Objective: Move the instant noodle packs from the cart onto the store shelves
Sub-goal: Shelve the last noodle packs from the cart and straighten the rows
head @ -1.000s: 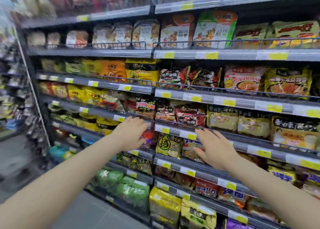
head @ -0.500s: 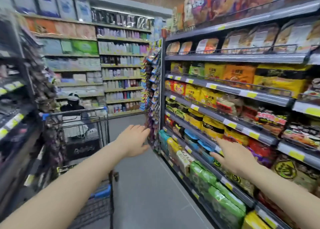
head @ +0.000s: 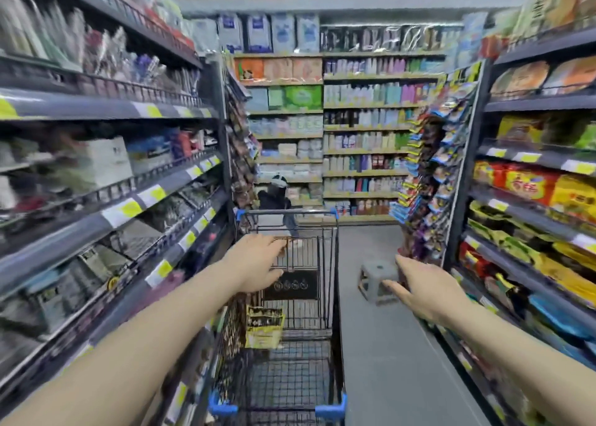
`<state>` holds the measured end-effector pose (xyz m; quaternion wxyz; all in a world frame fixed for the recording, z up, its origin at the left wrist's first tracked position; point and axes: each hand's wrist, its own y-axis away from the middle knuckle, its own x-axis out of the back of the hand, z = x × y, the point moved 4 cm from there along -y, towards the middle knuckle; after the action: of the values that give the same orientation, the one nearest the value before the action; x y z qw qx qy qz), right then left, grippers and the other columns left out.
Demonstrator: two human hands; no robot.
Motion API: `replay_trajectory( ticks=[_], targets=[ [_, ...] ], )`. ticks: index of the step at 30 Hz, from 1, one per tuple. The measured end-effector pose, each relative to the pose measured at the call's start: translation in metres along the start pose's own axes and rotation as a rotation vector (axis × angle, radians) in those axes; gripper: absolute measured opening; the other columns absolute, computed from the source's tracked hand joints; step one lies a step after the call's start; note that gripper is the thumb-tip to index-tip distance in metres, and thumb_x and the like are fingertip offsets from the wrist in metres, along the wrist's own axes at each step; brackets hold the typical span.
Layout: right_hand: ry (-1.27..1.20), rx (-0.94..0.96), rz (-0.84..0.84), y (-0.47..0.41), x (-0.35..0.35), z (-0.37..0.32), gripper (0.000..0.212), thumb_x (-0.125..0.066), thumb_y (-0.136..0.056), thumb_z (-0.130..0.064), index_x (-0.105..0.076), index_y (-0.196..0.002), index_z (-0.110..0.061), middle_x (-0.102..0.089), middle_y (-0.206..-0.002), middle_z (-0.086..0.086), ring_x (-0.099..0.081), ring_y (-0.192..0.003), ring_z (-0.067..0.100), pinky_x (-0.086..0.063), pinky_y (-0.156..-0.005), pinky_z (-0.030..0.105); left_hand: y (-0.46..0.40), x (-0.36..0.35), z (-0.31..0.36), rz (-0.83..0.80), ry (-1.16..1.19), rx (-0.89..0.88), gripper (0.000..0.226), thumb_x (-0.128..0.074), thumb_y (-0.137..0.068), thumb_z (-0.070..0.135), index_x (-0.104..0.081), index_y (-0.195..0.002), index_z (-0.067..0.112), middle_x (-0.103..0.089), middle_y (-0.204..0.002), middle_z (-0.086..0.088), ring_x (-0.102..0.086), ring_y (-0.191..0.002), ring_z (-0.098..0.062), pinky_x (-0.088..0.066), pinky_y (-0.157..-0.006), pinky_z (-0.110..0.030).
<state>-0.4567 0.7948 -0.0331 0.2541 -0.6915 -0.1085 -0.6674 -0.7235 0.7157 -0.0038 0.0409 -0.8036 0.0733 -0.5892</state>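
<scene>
A black wire cart [head: 335,296] with blue corner caps stands in the aisle in front of me. A yellow instant noodle pack [head: 263,328] leans upright against its left inner wall. My left hand [head: 256,266] hovers over the cart, fingers apart, holding nothing. My right hand [head: 425,291] is stretched out over the floor to the right of the cart, open and empty. The noodle shelves [head: 532,219] run along the right side, filled with red, yellow and green packs.
Dark shelving [head: 113,212] with blurred goods lines the left side, close to the cart. A small grey stool [head: 375,280] stands on the floor beyond my right hand. A person in dark clothes [head: 275,196] is behind the cart. Hanging snack strips [head: 429,180] flank the aisle end.
My view has swung left from the noodle shelves to face down the aisle at the cart. Both empty hands have come away from the shelf, the left now over the cart.
</scene>
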Motion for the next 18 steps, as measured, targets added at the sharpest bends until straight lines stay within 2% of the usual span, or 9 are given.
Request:
replay_trajectory(
  ticks=[6, 9, 11, 18],
  targets=[
    [-0.03, 0.07, -0.044, -0.096, -0.033, -0.041, 0.068, -0.032, -0.095, -0.056, -0.025, -0.148, -0.015, -0.037, -0.151, 0.003, -0.041, -0.134, 0.021, -0.035, -0.104, 0.03, -0.021, -0.051, -0.067, -0.07, 0.002, 0.091, 0.065, -0.041, -0.094, 0.045, -0.025, -0.146, 0.009, -0.037, -0.146, -0.011, -0.034, -0.133, -0.026, -0.028, -0.111, -0.038],
    [-0.044, 0.085, -0.07, -0.14, -0.055, -0.06, 0.066, -0.033, -0.094, -0.057, -0.032, -0.144, -0.014, -0.049, -0.141, 0.003, -0.049, -0.125, 0.024, -0.041, -0.095, 0.031, -0.041, -0.077, -0.092, -0.103, 0.013, 0.107, 0.062, -0.041, -0.094, 0.044, -0.029, -0.143, 0.009, -0.044, -0.139, -0.011, -0.04, -0.127, -0.027, -0.032, -0.106, -0.038],
    [-0.068, 0.1, -0.073, -0.169, -0.065, -0.072, 0.066, -0.034, -0.094, -0.057, -0.031, -0.145, -0.015, -0.053, -0.138, 0.002, -0.05, -0.125, 0.023, -0.042, -0.095, 0.03, -0.061, -0.093, -0.108, -0.115, 0.029, 0.117, 0.06, -0.041, -0.094, 0.043, -0.03, -0.143, 0.01, -0.044, -0.138, -0.01, -0.04, -0.126, -0.026, -0.03, -0.107, -0.038],
    [-0.129, 0.078, -0.109, -0.276, -0.111, -0.089, 0.065, -0.032, -0.096, -0.055, -0.025, -0.148, -0.017, -0.039, -0.15, 0.002, -0.045, -0.131, 0.022, -0.038, -0.103, 0.031, -0.142, -0.156, -0.166, -0.106, 0.062, 0.127, 0.059, -0.041, -0.094, 0.041, -0.029, -0.142, 0.009, -0.042, -0.14, -0.01, -0.037, -0.128, -0.025, -0.026, -0.11, -0.038]
  ],
)
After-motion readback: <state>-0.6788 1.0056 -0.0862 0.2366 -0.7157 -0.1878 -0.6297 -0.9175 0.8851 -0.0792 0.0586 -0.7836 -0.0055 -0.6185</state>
